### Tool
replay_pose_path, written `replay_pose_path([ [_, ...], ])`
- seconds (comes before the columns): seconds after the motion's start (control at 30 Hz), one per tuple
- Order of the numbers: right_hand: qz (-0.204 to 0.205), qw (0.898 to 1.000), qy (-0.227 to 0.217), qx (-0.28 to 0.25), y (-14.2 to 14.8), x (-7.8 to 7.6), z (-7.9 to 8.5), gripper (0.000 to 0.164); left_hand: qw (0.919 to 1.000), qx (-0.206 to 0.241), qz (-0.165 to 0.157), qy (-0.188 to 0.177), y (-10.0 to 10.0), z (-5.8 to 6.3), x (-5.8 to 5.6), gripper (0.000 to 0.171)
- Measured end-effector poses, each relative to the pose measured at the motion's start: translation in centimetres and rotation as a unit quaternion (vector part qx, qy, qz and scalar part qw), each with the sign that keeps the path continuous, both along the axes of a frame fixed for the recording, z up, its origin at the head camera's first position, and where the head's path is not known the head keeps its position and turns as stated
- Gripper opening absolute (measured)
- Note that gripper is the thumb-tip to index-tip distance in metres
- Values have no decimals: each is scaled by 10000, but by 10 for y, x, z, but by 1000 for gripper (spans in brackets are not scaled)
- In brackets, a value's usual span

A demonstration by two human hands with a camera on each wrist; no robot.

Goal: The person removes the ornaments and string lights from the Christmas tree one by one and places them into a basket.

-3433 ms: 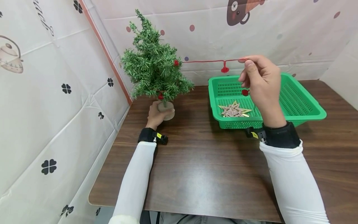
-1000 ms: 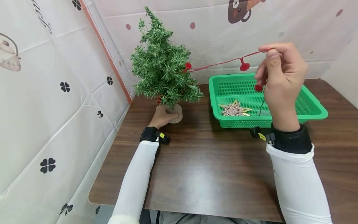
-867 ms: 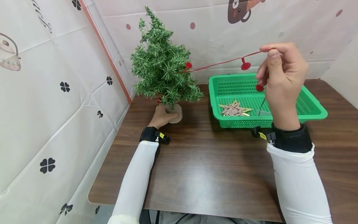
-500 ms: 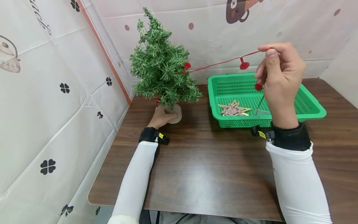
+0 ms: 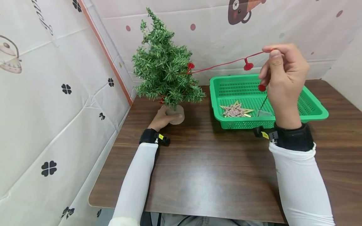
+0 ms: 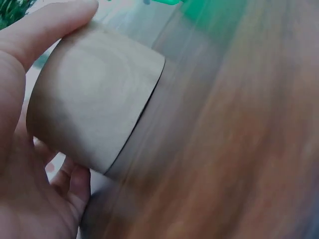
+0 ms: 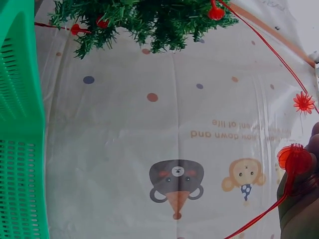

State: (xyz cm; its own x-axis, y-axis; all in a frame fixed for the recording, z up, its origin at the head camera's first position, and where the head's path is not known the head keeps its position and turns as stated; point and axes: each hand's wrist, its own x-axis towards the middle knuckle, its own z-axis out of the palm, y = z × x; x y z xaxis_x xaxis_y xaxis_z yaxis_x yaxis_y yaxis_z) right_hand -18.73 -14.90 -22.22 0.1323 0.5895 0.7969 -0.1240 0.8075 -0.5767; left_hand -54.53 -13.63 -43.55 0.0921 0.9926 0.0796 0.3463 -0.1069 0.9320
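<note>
A small green artificial Christmas tree (image 5: 162,62) stands at the back left on a round beige base (image 5: 176,115). My left hand (image 5: 162,117) grips this base from the left, thumb and fingers around its side, as the left wrist view also shows. In my right hand (image 5: 285,75), raised over the basket, thumb and index finger pinch a red garland string (image 5: 217,65). The string sags slightly from the tree's right side to the fingertips, with a red flower-shaped piece (image 5: 248,66) hanging along it. Another red piece (image 5: 261,88) dangles below the curled fingers.
A green plastic basket (image 5: 240,125) stands at the back right, holding glittery star ornaments (image 5: 236,110). A thin dark wire (image 5: 262,105) drops into it beside a small clear piece (image 5: 265,113). Behind the brown table (image 5: 209,169) hangs a printed wall sheet (image 5: 181,40).
Since the oldest frame, my right hand has moved right and slightly up, drawing the garland string out. The tree and my left hand have shifted slightly right. Over the last second, hardly anything differs.
</note>
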Motion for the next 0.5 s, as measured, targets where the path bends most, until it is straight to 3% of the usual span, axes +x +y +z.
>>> replay_pose_path([
  [0.03,0,10000,2,-21,-1,0,0,16,9999,-77,-66,-64,0,-1,-2,25],
  [0.17,-45,10000,-46,-62,-4,-1,-1,16,9992,-360,-169,66,1,-5,-12,77],
  [0.33,-145,9998,-90,-65,-7,-2,0,16,9984,-433,-181,301,3,-6,-18,77],
  [0.5,-217,9997,37,-110,-8,-1,1,16,9994,-192,-274,51,2,-3,-15,74],
])
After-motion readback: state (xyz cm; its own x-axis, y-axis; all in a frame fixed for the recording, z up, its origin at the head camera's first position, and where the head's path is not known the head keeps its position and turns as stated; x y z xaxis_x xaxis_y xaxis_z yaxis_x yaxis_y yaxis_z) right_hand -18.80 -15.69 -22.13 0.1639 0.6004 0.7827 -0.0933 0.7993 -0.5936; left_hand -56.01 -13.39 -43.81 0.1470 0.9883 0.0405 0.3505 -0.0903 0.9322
